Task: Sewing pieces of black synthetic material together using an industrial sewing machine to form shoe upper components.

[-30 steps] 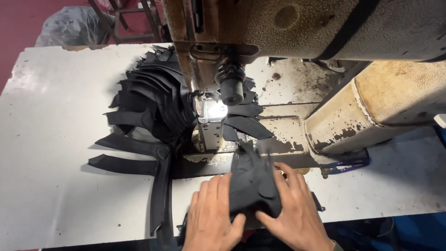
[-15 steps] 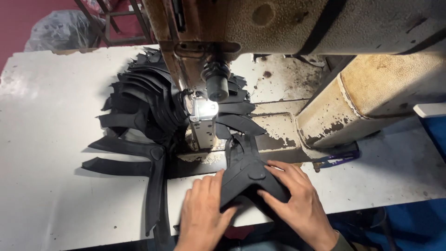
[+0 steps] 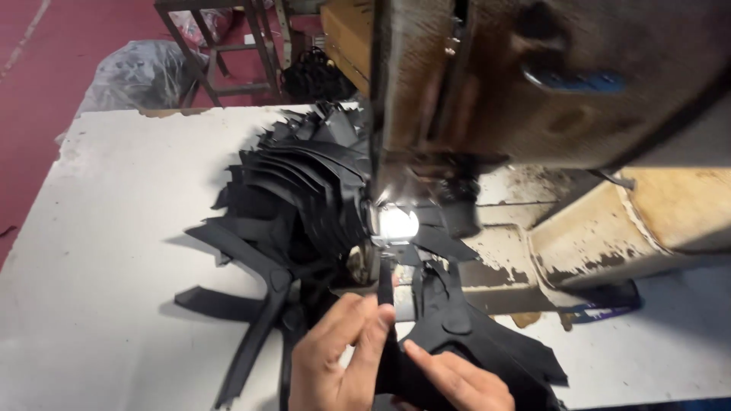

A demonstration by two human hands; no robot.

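A worn industrial sewing machine (image 3: 533,84) fills the upper right, with a small bright lamp (image 3: 397,224) lit by its needle area. My left hand (image 3: 339,358) pinches a narrow strap of a black fabric piece (image 3: 464,342) and holds it up just below the lamp. My right hand (image 3: 457,380) presses its fingers on the same black piece at the table's near edge. A fanned pile of black cut pieces (image 3: 293,198) lies left of the needle.
The white table (image 3: 114,228) has a chipped far edge. Beyond it, on a red floor, stand a metal frame (image 3: 221,46) and a grey plastic bag (image 3: 141,72). A dark blue object (image 3: 609,304) lies under the machine's arm at right.
The view has moved closer and lower toward the needle. Both hands shifted forward; my left hand rose from flat on the fabric and now pinches a strap under the lamp.
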